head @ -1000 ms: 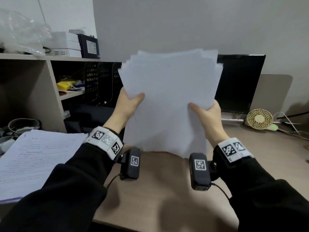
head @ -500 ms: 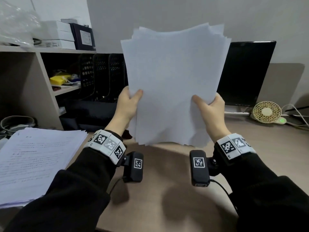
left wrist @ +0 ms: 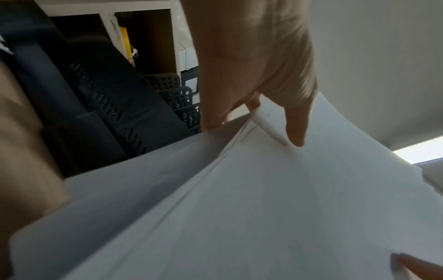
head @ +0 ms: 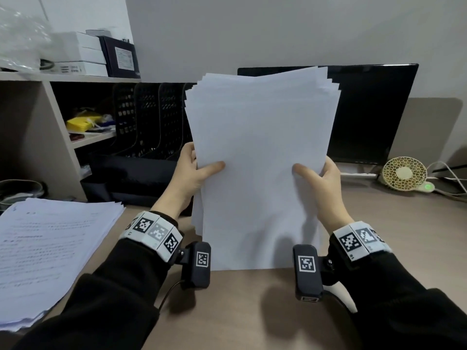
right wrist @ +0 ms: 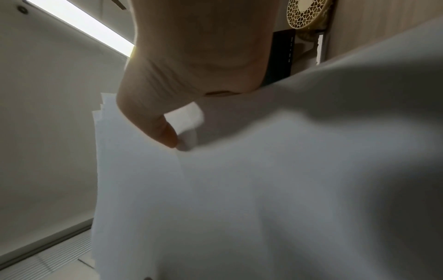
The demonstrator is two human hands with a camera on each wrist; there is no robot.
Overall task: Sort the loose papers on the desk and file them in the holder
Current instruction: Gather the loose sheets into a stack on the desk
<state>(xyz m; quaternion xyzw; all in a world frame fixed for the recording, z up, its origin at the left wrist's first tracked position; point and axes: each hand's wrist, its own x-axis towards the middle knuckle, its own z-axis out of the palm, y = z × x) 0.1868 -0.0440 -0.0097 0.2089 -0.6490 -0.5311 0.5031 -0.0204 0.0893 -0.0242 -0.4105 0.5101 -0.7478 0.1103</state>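
A stack of blank white sheets stands upright with its bottom edge on the desk. My left hand grips its left edge, thumb on the front face. My right hand grips the right edge the same way. The sheet tops are fanned unevenly. In the left wrist view the thumb presses the paper stack; the right wrist view shows my thumb on the paper stack. The black mesh file holder stands behind my left hand, under the shelf. A second pile of printed pages lies at the left.
A black monitor stands behind the sheets. A small beige fan with cables sits at the right. The shelf unit at the left carries white boxes and a yellow item.
The stack came down from mid-air until its bottom edge met the desk, and both hands dropped with it. The sheets look more squared than before.
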